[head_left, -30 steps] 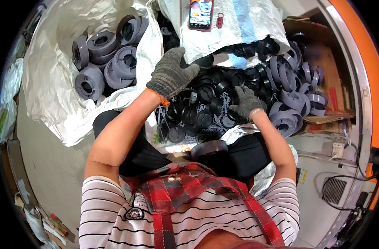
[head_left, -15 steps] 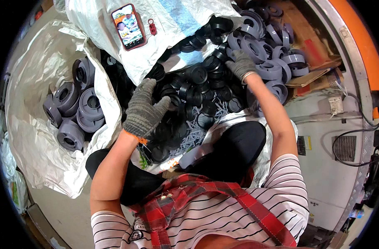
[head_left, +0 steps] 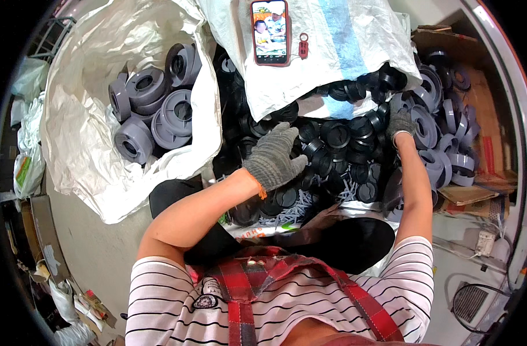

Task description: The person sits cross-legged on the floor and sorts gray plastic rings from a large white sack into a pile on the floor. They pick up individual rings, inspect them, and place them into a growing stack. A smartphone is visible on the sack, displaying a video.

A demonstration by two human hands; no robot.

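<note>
My left hand (head_left: 276, 157), in a grey knitted glove with an orange cuff, hovers over the left part of a pile of round black plastic caps (head_left: 337, 135). Its fingers are spread and hold nothing. My right hand (head_left: 402, 120), gloved as well, reaches to the left side of a heap of grey plastic rings (head_left: 425, 128). Its fingers lie against the rings; the fingertips are hidden, so a grip cannot be made out. Among the caps near my knees lie many thin light-grey plastic strips (head_left: 288, 212).
An open white woven sack (head_left: 82, 115) at the left holds several grey flanged rings (head_left: 176, 112). Another white sack (head_left: 367, 43) with a blue stripe partly covers the caps; a phone (head_left: 270, 34) and red tag (head_left: 303, 46) lie on it. Cardboard (head_left: 485, 127) stands behind the rings.
The view has swung left, so the whole scene sits further right. My left hand stays over the caps with fingers spread; my right hand remains at the grey rings.
</note>
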